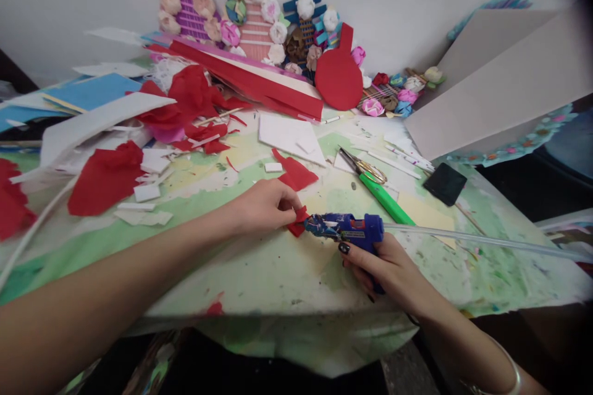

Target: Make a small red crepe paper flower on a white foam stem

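Note:
My left hand (267, 205) pinches a small piece of red paper (299, 222) above the middle of the table. Wrapped round the handle of a blue glue gun (354, 228) is my right hand (382, 265). The gun points left, and its nozzle meets the red paper or is right beside it. A long clear glue stick (463, 237) runs out of its back to the right. Just behind my left hand lies a larger red paper piece (297, 174).
Scissors (364, 166) and a green cutter (384, 197) lie behind the gun, a black square (445, 184) to their right. Red scraps (109, 176) and foam sheets cover the left. Decorated paper pieces and a red round shape (339, 79) lean at the wall.

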{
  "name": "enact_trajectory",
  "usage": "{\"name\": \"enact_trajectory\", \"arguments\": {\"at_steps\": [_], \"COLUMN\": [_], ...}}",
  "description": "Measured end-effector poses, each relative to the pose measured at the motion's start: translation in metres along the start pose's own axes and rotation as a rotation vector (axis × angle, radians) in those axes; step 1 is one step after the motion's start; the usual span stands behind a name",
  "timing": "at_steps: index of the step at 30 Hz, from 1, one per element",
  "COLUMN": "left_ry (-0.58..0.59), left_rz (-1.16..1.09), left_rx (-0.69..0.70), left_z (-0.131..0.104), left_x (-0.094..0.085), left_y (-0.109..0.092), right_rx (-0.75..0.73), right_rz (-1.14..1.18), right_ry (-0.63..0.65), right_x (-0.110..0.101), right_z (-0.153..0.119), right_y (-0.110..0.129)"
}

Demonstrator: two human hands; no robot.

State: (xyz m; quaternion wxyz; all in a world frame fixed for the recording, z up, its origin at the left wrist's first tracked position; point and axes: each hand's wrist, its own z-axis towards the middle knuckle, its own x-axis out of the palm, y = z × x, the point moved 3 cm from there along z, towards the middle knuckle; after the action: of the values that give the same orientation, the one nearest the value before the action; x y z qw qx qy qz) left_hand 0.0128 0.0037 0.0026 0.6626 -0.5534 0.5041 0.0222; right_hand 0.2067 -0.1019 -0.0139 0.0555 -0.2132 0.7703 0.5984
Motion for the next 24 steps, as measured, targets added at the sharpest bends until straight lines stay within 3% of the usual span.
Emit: {"name": "enact_trajectory", "arguments": {"at_steps": [24], "left_ry": [0.017], "left_rz": [-0.013], "left_rx": [-0.003], "left_z": [0.0], "left_x": [0.001], "left_y": [0.0021], "right_rx": [0.057], "right_rz": [0.026], "right_ry": [-0.104], "right_x": [-0.0091], "right_z": [-0.0002], "right_y": [-0.0066]}}
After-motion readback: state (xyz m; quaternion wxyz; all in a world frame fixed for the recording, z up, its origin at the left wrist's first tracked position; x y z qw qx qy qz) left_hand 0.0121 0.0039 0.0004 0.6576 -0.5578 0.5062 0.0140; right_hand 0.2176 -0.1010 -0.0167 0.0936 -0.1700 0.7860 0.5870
